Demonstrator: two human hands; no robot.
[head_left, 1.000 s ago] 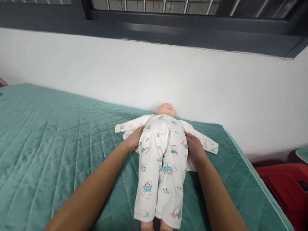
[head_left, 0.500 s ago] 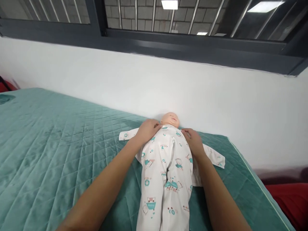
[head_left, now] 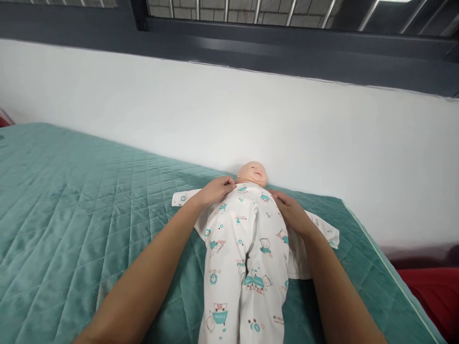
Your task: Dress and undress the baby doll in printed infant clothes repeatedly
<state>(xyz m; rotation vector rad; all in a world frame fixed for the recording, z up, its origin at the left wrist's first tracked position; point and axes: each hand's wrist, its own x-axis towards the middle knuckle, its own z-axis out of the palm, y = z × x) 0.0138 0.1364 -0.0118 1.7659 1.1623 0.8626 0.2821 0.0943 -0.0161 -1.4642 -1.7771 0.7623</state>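
A baby doll lies on its back, with its head close to the wall. White printed baby pants cover its front from just under the chin downward, their legs reaching toward me. Beneath them lies a white printed long-sleeved top, one sleeve out to each side. My left hand is closed in a pinch on the upper left edge of the pants, beside the doll's neck. On the other side, my right hand has its fingers curled on the upper right edge, the fingertips partly hidden.
A green quilted cover lies under the doll, its piped edge running down the right side. Behind rises a white wall below a dark window frame with metal bars. Something red shows beyond the right edge.
The camera has tipped downward, so the window sits higher. My left hand has moved slightly outward, its fingers now bunched at the pants' top edge; my right hand stays at its side.
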